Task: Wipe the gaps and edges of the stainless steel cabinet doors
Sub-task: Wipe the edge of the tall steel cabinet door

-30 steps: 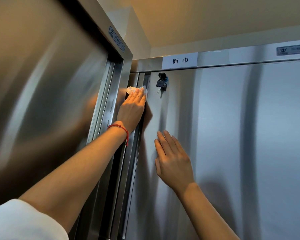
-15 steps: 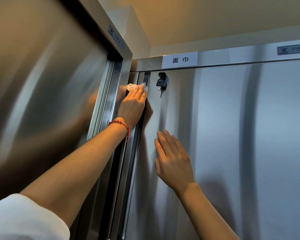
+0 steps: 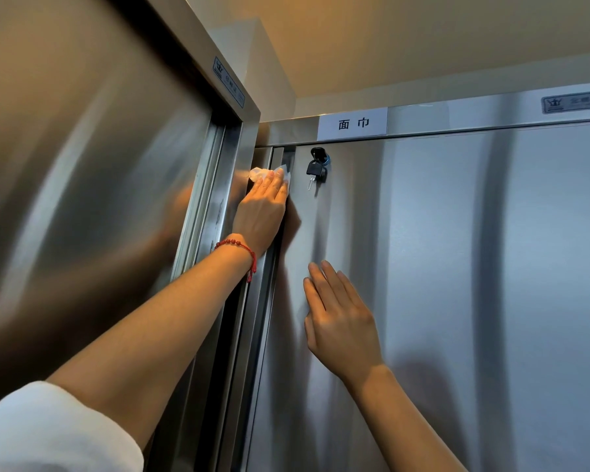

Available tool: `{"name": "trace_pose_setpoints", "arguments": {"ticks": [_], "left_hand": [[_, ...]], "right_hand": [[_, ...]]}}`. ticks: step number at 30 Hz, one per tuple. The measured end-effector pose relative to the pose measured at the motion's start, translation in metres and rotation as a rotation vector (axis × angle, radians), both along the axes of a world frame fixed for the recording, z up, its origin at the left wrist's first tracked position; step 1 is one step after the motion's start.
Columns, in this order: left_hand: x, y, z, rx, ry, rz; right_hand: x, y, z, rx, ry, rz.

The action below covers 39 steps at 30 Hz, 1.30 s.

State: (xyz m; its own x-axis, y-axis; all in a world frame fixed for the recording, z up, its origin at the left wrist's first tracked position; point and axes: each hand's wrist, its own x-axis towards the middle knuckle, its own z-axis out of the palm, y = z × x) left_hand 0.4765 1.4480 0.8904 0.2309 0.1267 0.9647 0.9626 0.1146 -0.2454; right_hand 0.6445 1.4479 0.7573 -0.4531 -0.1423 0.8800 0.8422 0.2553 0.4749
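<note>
While the white sleeve point(image 3: 48, 430) fills the near corner, the right hand point(image 3: 343, 321) lies flat with straight fingers on the brushed stainless steel cabinet door point(image 3: 457, 267), steadying it. Farther up, the left hand point(image 3: 261, 212), a red cord bracelet point(image 3: 239, 247) at its wrist, presses a crumpled white wipe point(image 3: 269, 173) into the door's vertical edge gap just beside the black key point(image 3: 315, 168). Soft, light and pliable, the wipe likely handles best pushed by fingertips; the steel looks slippery.

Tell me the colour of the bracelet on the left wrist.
Red: a thin beaded cord bracelet, clearest in the head view.
</note>
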Motion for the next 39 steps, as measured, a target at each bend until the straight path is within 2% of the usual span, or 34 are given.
{"name": "trace_pose_setpoints", "arguments": {"ticks": [6,39], "left_hand": [[0.000,-0.003,0.018,-0.010,-0.004,0.014],[-0.005,0.004,0.020,0.008,-0.006,-0.045]], "right_hand": [[0.000,0.001,0.000,-0.011,-0.006,-0.007],[0.000,0.000,0.000,0.012,0.003,-0.019]]}}
